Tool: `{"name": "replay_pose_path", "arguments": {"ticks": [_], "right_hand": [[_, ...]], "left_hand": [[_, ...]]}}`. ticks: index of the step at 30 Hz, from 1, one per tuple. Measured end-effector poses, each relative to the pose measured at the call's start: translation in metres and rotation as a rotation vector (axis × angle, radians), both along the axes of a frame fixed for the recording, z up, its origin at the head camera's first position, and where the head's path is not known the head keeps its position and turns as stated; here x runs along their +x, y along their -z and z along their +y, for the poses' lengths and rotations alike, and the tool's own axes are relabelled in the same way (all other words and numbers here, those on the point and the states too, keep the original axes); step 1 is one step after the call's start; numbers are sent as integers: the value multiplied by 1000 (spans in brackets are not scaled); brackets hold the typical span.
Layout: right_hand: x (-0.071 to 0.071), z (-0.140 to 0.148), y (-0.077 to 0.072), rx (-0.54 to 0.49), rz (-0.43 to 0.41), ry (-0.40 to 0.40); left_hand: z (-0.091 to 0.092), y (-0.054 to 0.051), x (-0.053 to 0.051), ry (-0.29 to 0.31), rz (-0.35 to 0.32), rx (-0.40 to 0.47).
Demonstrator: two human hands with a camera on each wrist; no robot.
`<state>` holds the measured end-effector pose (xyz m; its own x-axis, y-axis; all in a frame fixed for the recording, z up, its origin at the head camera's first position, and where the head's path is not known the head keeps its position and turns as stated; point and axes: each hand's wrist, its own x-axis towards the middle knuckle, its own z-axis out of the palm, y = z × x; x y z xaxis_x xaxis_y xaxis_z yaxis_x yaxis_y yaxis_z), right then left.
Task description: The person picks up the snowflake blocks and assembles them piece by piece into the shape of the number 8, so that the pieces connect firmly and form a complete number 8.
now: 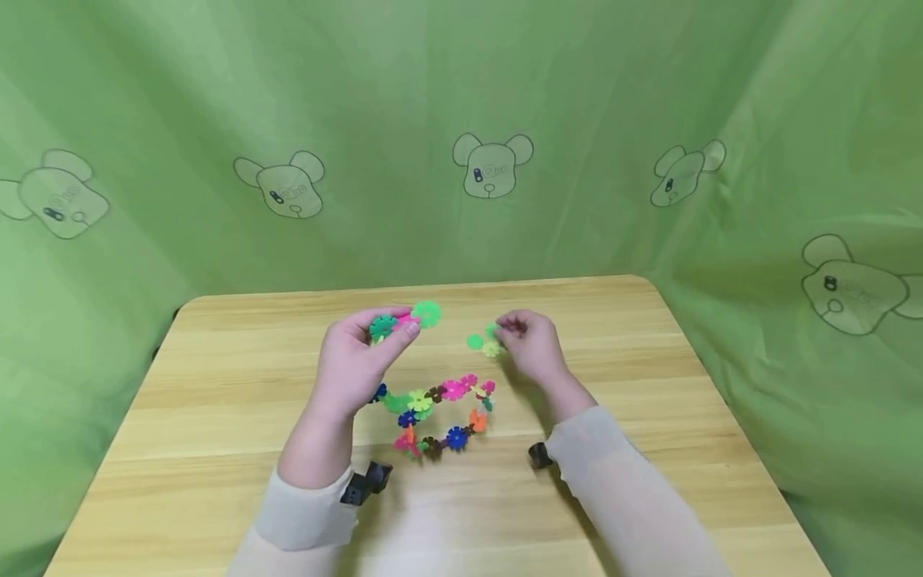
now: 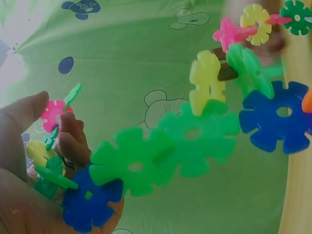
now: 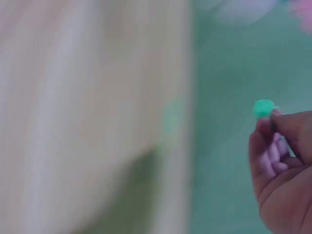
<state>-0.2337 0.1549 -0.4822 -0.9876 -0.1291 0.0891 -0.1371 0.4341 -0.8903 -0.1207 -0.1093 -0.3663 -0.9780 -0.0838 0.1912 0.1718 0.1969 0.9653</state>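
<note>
A chain of interlocking plastic snowflake discs (image 1: 454,390) in many colours loops over the table below my hands, its upper end reaching my left hand (image 1: 353,357). The thumb and fingers of that hand pinch a pink disc (image 2: 56,115) of the chain, with a bright green disc (image 1: 427,314) joined beyond it. Along the chain near the palm come a yellow disc and a blue disc (image 2: 92,200). My right hand (image 1: 534,344) pinches a small green disc (image 3: 264,108) at its fingertips, apart from the chain.
Beside my right fingertips a loose green disc (image 1: 474,341) and a yellow disc (image 1: 492,349) appear over the wooden table (image 1: 613,497). Green fabric (image 1: 404,224) printed with bear heads surrounds the table's back and sides. The right wrist view is blurred.
</note>
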Motion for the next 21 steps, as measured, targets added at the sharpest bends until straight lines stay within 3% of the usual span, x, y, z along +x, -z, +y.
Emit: {"name": "replay_pose_path", "arguments": {"ticks": [2, 4, 7, 10, 15, 21], "right_hand": [[16, -15, -29, -202, 93, -40], [33, -28, -55, -341, 202, -104], [55, -44, -79, -438, 383, -193], [66, -55, -88, -491, 485, -220], [71, -62, -88, -526, 565, -202], [72, -64, -88, -416, 720, -224]], "left_hand": [[0, 0, -1, -7, 18, 17], [2, 1, -1, -16, 41, 33], [6, 2, -1, -34, 68, 48], [9, 3, 0, -37, 91, 64], [8, 2, 2, -14, 99, 44], [3, -4, 4, 43, 83, -44]]}}
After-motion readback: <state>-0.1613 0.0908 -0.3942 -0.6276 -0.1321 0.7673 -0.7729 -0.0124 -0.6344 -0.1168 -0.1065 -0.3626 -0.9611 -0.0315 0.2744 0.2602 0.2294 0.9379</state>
